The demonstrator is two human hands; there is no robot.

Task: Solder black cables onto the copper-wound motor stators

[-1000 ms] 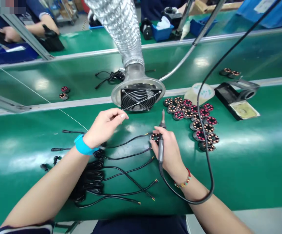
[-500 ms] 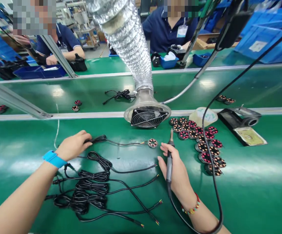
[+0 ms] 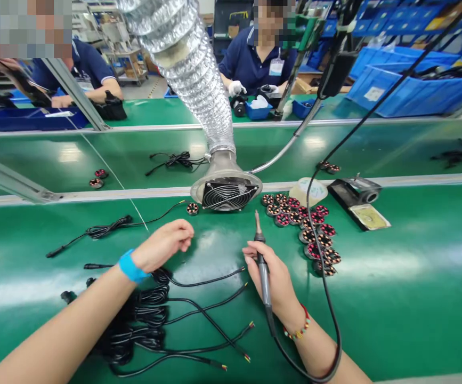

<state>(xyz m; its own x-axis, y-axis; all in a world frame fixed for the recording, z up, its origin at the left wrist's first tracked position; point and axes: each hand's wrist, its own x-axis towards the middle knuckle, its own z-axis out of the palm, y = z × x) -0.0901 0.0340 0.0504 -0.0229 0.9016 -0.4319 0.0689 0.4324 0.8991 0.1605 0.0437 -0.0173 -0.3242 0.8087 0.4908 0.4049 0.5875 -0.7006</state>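
Note:
In my right hand (image 3: 273,274) is a soldering iron (image 3: 263,280), held like a pen with its tip pointing up and away. My left hand (image 3: 169,242), with a blue wristband, hovers above the bench, fingers curled together and nothing visible in them. Beneath its forearm lie several coiled black cables (image 3: 151,314), their bare coloured wire ends toward my right hand. Another black cable (image 3: 108,229) lies farther off to the left. Its stripped end is close to a single motor stator (image 3: 192,208) with copper windings. More stators (image 3: 310,234) stand grouped right of the iron.
A fume extractor hood (image 3: 226,186) on a silver duct hangs over the bench's far side. At the right stands a soldering iron holder (image 3: 358,200) with a sponge. The iron's cord (image 3: 326,290) loops past the stators. Two people (image 3: 254,61) sit across, near blue bins (image 3: 406,88).
My left hand has let go of a cable and moved right. That cable and its stator now lie farther away and to the left. The right hand still holds the iron.

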